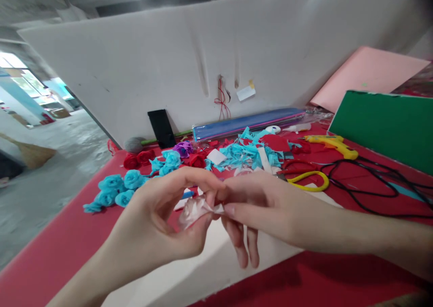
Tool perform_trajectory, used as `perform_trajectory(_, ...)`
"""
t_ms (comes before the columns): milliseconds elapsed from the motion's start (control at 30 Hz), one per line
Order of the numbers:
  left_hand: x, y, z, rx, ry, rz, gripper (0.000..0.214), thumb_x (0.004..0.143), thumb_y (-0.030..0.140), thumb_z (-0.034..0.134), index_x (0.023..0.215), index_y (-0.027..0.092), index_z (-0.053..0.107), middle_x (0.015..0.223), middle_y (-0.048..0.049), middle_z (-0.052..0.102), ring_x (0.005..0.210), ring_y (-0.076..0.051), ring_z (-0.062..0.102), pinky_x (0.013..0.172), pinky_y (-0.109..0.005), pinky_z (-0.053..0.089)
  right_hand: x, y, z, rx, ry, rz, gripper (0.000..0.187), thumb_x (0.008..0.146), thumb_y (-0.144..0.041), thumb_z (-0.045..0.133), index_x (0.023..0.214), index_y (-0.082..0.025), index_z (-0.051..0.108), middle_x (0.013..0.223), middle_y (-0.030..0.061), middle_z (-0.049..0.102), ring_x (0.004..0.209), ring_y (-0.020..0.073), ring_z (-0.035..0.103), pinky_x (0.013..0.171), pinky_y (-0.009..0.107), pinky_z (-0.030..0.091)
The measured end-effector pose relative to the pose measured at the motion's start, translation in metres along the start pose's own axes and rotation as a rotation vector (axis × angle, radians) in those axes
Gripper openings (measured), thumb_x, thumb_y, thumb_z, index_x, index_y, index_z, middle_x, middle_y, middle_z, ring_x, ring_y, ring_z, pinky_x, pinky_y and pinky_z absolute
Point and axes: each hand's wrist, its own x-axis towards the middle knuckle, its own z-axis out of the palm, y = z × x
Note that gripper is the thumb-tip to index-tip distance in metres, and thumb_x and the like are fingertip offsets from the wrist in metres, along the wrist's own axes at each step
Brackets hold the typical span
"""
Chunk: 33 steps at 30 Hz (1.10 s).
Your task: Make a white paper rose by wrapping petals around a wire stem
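Over the white sheet [199,262], my left hand [152,221] pinches a small, pale pinkish-white crumpled piece of thin paper [193,211] between thumb and fingers. Its gathered, twisted end points right, and the thumb and forefinger of my right hand [270,203] grip it there. The other fingers of my right hand hang below, partly curled. Whether the piece is paper or thin plastic is hard to make out. Just behind my hands are light-blue paper scraps [237,155] and light-blue paper roses [111,189].
Yellow-handled scissors [309,180] lie beside my right wrist. A yellow glue gun [333,144] and its black cord [358,194] are at the right, before a green board [385,131]. Red paper roses [138,158] and a black phone-like slab [161,128] stand near the white back panel [152,63].
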Motion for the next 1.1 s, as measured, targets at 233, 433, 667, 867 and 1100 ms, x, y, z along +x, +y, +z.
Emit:
perform_trajectory(233,-0.001,0.005,0.004,0.007,0.027,-0.136,0.038,0.065,0.002,0.054,0.093,0.028,0.055,0.079,0.0052,0.060,0.072,-0.008,0.059,0.063,-0.009,0.050,-0.005,0.006,0.006,-0.879,0.305,-0.418,0.011,0.080,-0.013,0.046,0.075,-0.011,0.056,0.068,0.0004,0.056,0.058,0.0077,0.049,0.054,0.021,0.036)
perform_trajectory(433,-0.001,0.004,0.005,0.027,0.027,-0.160,0.040,0.068,0.003,0.050,0.098,0.029,0.052,0.074,0.0050,0.055,0.070,-0.008,0.055,0.063,-0.012,0.049,-0.001,0.017,0.002,-1.373,0.379,-0.627,0.016,0.081,-0.009,0.044,0.078,-0.009,0.060,0.064,0.0039,0.057,0.053,0.0132,0.047,0.048,0.028,0.027)
perform_trajectory(667,-0.004,0.002,0.001,0.149,-0.016,0.002,0.033,0.074,0.006,0.050,0.096,0.030,0.053,0.085,0.0045,0.059,0.078,-0.012,0.056,0.068,-0.021,0.047,-0.003,0.011,-0.002,-1.230,0.306,-0.545,0.018,0.080,-0.010,0.044,0.066,-0.011,0.057,0.057,0.0004,0.051,0.052,0.0090,0.041,0.049,0.025,0.026)
perform_trajectory(867,-0.004,0.002,-0.002,0.226,-0.060,0.131,0.034,0.069,0.002,0.051,0.091,0.027,0.053,0.081,0.0028,0.060,0.082,-0.017,0.052,0.071,-0.030,0.042,-0.003,0.003,-0.004,-0.717,0.235,-0.319,0.024,0.075,-0.006,0.041,0.053,-0.013,0.047,0.047,-0.0042,0.043,0.045,0.0034,0.042,0.046,0.017,0.029)
perform_trajectory(1100,0.001,0.002,0.003,0.185,-0.062,0.077,0.031,0.067,0.001,0.048,0.086,0.025,0.052,0.078,0.0034,0.057,0.080,-0.016,0.050,0.072,-0.029,0.042,0.000,0.001,-0.005,-0.707,0.221,-0.204,0.014,0.077,-0.011,0.041,0.067,-0.015,0.051,0.053,-0.0038,0.049,0.049,0.0055,0.048,0.045,0.016,0.031)
